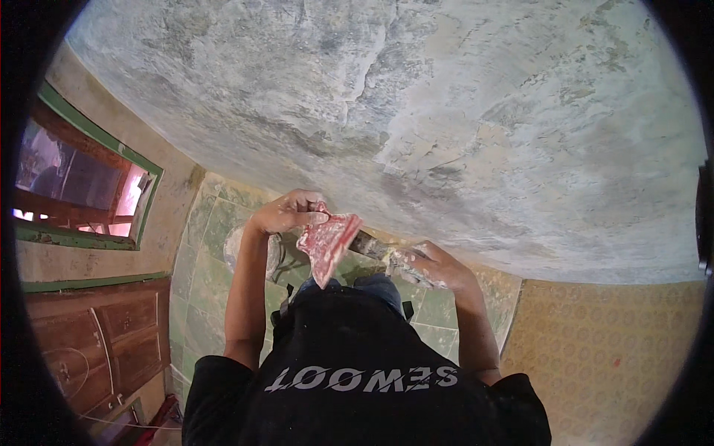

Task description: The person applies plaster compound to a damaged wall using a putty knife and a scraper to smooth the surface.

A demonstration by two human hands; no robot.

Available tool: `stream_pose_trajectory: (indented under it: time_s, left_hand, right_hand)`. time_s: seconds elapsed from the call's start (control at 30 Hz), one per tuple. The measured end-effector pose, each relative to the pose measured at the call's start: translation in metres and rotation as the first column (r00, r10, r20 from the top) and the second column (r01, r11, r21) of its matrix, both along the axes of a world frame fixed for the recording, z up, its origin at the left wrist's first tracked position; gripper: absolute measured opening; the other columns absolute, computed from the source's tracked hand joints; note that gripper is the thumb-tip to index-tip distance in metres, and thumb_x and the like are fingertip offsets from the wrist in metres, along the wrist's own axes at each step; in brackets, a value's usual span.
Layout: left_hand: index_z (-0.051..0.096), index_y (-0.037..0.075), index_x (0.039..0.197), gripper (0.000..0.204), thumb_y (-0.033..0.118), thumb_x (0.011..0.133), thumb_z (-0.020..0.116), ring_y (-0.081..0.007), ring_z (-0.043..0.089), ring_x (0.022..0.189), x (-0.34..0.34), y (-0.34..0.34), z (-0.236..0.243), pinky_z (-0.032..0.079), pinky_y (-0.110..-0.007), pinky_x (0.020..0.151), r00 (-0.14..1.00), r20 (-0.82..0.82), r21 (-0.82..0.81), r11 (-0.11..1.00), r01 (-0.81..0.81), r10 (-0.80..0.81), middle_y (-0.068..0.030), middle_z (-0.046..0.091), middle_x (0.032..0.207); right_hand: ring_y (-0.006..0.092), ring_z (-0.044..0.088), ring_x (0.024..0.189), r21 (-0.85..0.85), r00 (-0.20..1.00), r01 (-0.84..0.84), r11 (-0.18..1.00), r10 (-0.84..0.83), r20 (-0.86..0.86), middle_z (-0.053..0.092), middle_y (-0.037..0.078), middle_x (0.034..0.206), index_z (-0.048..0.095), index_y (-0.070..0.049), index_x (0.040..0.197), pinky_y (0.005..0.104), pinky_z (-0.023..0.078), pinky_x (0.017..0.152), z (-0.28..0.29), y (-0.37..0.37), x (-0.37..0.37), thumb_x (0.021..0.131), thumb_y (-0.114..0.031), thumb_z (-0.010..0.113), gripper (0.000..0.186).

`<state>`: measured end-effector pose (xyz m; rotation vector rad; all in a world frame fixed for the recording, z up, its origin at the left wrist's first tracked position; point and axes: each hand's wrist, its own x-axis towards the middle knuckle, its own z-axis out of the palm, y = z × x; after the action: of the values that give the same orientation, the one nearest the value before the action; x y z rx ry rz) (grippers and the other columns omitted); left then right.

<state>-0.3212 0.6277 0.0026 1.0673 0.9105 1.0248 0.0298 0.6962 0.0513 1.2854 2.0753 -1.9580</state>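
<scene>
My left hand (288, 214) is closed on a red plastic spreader (329, 245), smeared with white paste, gripping its narrow top between thumb and fingers. In my right hand (439, 266) is a paste-caked scraper (372, 245), its grey part reaching behind the red spreader; whether the two tools touch I cannot tell. Both hands are below the mottled grey plastered wall (476, 97), over my black shirt and jeans. A whitish bucket (242, 253) stands on the floor behind my left forearm, partly hidden.
Green floor tiles (201, 297) lie below. On the left are a green-framed window (74, 178) and a brown panelled wooden door (119, 342) with a thin cord across it. A yellowish patterned surface (602, 357) fills the lower right.
</scene>
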Motion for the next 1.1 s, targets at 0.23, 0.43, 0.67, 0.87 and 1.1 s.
stream_pose_trajectory:
  time_s: [0.23,0.43,0.67,0.87,1.1]
  left_hand:
    - [0.064,0.002,0.093,0.009,0.010,0.090,0.065,-0.0033,0.048,0.068,-0.045,-0.001,-0.037,0.040,-0.024,0.060,0.993,-0.118,-0.033,0.999,-0.023,0.019,0.0050,0.058,0.075]
    - [0.065,0.001,0.096,0.013,0.013,0.091,0.065,-0.0046,0.055,0.071,0.004,0.010,-0.045,0.044,-0.022,0.060,0.931,0.276,-0.209,0.960,-0.186,0.240,0.0024,0.063,0.080]
    - [0.061,0.001,0.106,0.023,0.016,0.089,0.067,-0.0124,0.065,0.078,-0.006,0.021,-0.039,0.054,-0.025,0.068,0.816,0.532,-0.254,0.962,-0.101,0.226,-0.0055,0.066,0.091]
    - [0.061,0.002,0.111,0.027,0.019,0.091,0.065,-0.0109,0.064,0.080,-0.018,0.030,-0.017,0.051,-0.024,0.069,0.833,0.460,-0.183,0.951,-0.249,0.307,-0.0030,0.066,0.096]
    - [0.062,0.007,0.100,0.014,0.017,0.092,0.065,-0.0109,0.063,0.080,0.042,0.050,0.013,0.051,-0.025,0.067,0.859,0.252,-0.092,0.895,-0.437,0.445,-0.0010,0.065,0.094]
  right_hand:
    - [0.0113,0.050,0.067,-0.112,0.958,-0.113,0.987,0.079,-0.276,0.057,0.003,0.082,0.060,0.000,0.114,0.0280,0.041,0.054,0.044,0.000,-0.002,0.099,-0.048,0.047,0.052]
    - [0.0336,0.060,0.104,0.707,0.996,-0.029,0.707,-0.035,0.076,0.057,0.023,0.119,0.057,-0.008,0.128,0.0451,0.051,0.088,0.003,-0.046,-0.058,0.098,-0.044,0.047,0.048]
    - [0.0447,0.040,0.129,0.799,0.985,-0.158,0.580,0.041,0.165,0.047,0.024,0.137,0.054,-0.018,0.134,0.0530,0.029,0.111,-0.100,-0.058,-0.013,0.095,-0.037,0.054,0.043]
    - [0.0139,0.060,0.081,0.052,0.629,0.719,0.693,-0.617,-0.473,0.064,0.007,0.098,0.059,-0.004,0.123,0.0275,0.048,0.065,-0.116,-0.040,0.057,0.095,-0.036,0.057,0.043]
    - [0.0073,0.049,0.057,0.253,0.583,0.770,0.586,-0.485,-0.651,0.056,0.000,0.074,0.060,-0.003,0.111,0.0240,0.039,0.048,-0.024,0.001,0.063,0.099,-0.036,0.052,0.036]
